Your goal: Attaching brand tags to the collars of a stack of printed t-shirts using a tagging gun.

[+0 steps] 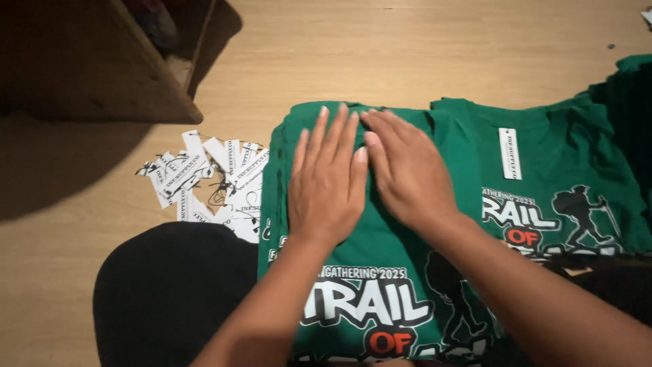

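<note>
Green shirt [380, 238]: top of a stack on the wood floor [380, 54], beside my knee.
Left hand [328, 183]: flat, fingers spread, pressing near the collar.
Right hand [407, 173]: flat, likewise; nothing gripped.
Handling: I judge it soft, light, floppy; pinch at the shoulders.
Paper tags [210, 180]: heaped left of the stack.

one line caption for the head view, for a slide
Both hands, left and right, press flat on a green shirt beside white tags on the floor.

White tags [210, 180] heaped; shirt label [509, 153].
</note>
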